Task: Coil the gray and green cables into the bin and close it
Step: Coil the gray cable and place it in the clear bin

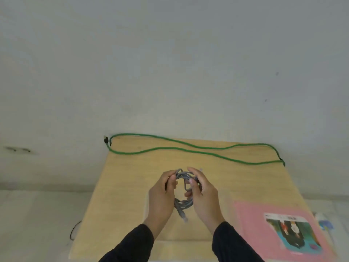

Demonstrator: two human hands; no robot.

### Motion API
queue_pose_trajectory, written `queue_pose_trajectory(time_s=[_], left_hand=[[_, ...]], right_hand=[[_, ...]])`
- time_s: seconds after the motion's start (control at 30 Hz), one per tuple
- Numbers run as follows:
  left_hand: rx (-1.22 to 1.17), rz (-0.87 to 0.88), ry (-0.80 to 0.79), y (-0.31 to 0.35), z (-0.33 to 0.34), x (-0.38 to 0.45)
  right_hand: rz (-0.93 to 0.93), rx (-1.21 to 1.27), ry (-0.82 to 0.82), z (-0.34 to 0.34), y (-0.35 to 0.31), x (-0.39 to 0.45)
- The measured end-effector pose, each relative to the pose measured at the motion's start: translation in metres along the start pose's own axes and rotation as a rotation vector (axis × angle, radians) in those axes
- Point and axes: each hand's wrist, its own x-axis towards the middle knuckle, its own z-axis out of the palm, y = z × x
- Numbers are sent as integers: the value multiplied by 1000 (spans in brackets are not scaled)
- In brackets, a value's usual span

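Both my hands hold the gray cable [184,204], wound into a small loop above the middle of the wooden table [120,186]. My left hand [162,193] grips the loop's left side and my right hand [203,195] grips its right side. A clear plug end hangs down below the loop. The green cable [190,150] lies uncoiled in long waves along the table's far edge, from the far left corner to the far right corner. Beneath my hands a faint clear rectangular outline, possibly the bin [151,220], rests on the table; I cannot tell for sure.
A pink lid or sheet [253,220] with a printed picture label lies on the table at the near right. A thin black wire [75,229] curls on the floor left of the table. The white wall stands right behind the table.
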Motion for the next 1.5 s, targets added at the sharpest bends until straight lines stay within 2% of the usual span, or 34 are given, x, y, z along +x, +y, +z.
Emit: queue_pose_trajectory(time_s=[0.2, 0.37, 0.6, 0.8, 0.9, 0.97, 1.07, 1.17, 1.23, 1.37, 1.5], left_hand=[[81, -179, -60, -37, 1, -24], [243, -209, -66, -57, 2, -26], [287, -241, 33, -65, 4, -14], [395, -267, -17, -68, 5, -7], [504, -292, -55, -68, 3, -7], [585, -274, -107, -69, 1, -9], [714, -235, -180, -70, -1, -16], [986, -128, -274, -71, -3, -21], [1116, -28, -322, -67, -5, -25], [1111, 131, -229, -69, -3, -30], [1103, 197, -219, -66, -5, -38]], right_hand=[[162, 11, -107, 9, 38, -17], [237, -5, -171, 17, 65, -23], [167, -197, -339, 28, 75, -8], [50, -450, -456, 35, 84, -6], [-6, -595, -426, 36, 86, -12], [-97, -759, -363, 36, 86, -15], [-121, -899, -282, 39, 81, -23], [-67, -1000, -192, 42, 76, -25], [-107, -1035, -185, 42, 73, -25], [-270, -1049, -230, 43, 72, -27], [-304, -1036, -251, 43, 75, -31]])
